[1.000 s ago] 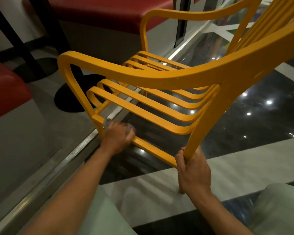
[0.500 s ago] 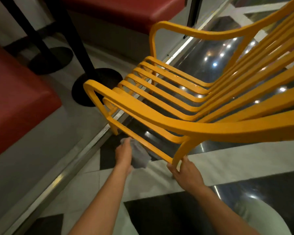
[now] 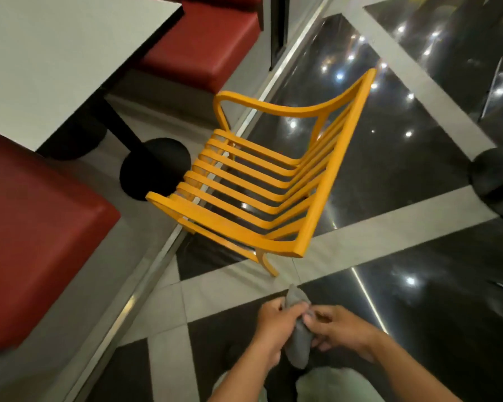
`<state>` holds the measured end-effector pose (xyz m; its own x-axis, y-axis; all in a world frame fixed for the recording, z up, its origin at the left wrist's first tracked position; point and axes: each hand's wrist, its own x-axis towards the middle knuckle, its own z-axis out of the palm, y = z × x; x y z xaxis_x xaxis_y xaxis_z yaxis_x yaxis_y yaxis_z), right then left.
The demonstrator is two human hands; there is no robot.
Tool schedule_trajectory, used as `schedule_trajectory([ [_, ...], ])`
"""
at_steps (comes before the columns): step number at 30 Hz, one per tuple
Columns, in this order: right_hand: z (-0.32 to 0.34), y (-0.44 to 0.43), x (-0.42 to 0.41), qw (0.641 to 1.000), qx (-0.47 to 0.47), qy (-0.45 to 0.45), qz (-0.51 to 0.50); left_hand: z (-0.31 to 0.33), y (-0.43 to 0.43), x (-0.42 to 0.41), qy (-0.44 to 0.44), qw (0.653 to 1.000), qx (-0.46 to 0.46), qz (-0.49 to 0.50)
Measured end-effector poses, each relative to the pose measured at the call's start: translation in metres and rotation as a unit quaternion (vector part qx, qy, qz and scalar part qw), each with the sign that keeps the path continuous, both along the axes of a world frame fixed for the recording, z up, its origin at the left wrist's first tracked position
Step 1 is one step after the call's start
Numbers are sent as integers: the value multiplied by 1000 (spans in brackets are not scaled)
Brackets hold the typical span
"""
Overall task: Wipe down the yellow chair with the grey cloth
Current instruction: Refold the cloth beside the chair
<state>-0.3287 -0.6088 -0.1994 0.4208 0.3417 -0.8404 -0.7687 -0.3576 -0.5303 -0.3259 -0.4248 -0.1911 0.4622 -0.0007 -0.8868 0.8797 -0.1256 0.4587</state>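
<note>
Head view, hands: my left hand (image 3: 276, 326) is closed around the grey cloth (image 3: 298, 340), fingers curled over its upper part. My right hand (image 3: 340, 329) pinches the same cloth from the other side, thumb and fingertips on the fabric. The cloth is bunched between the two, one end poking up above my knuckles, the other hanging below my palms. Both hands are low in the view, near my body, well apart from the chair.

Head view, task item: yellow chair (image 3: 262, 184), slatted seat and slatted back, two curved armrests. It stands on the floor ahead of my hands, its seat front toward the upper left and its back toward the right. One rear leg shows below the nearer armrest. Neither hand touches it.

Head view, surroundings:
- Floor (image 3: 389, 175): glossy black panels crossed by pale grey bands, with bright ceiling lights reflected in the black.
- Metal strip (image 3: 145, 288): runs diagonally across the floor, passing under the chair's front.
- Table (image 3: 55, 53): pale top, upper left, on a dark post with a round black base (image 3: 154, 166) just beside the chair's front.
- Red seat (image 3: 32, 236): padded, at left.
- Second red seat (image 3: 204, 39): padded, at top, beyond the table.
- Pale green trousers (image 3: 325, 384): my own, bottom edge.

Writing: no brand, label or lettering can be read on any item.
</note>
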Motion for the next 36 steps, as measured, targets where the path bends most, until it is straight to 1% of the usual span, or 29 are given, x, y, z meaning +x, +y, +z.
schedule_trajectory([
  [2,31,-28,-6,999,10,-30,-14,34,-24,-3,-36,999,0,-26],
  [5,79,-68,5,996,6,-77,-36,87,-63,6,-109,991,38,-74],
  [7,106,-89,18,992,-15,-119,-27,112,-87,14,-159,979,68,-109],
  [9,133,-109,32,985,-48,-164,-24,141,-113,27,-198,968,79,-129],
  [12,161,-136,51,971,-94,-214,-46,179,-144,45,-219,965,60,-128],
  [14,177,-152,66,965,-100,-233,-67,197,-158,61,-240,962,38,-122],
  [17,205,-172,94,954,-94,-269,-91,213,-174,96,-268,958,-20,-97],
  [21,240,-199,144,945,-49,-291,-137,228,-187,156,-252,961,-115,-24],
  [24,253,-221,188,938,2,-309,-157,224,-196,202,-218,961,-166,32],
  [26,258,-235,221,939,23,-300,-164,219,-203,232,-191,959,-202,49],
  [29,270,-253,276,944,20,-285,-166,217,-219,276,-175,954,-238,56],
  [31,284,-264,313,944,8,-291,-158,220,-229,304,-166,946,-266,75],
  [33,302,-277,351,942,-5,-308,-134,224,-237,336,-183,939,-281,79],
  [36,330,-295,394,931,-11,-354,-89,230,-239,378,-218,931,-287,52],
])
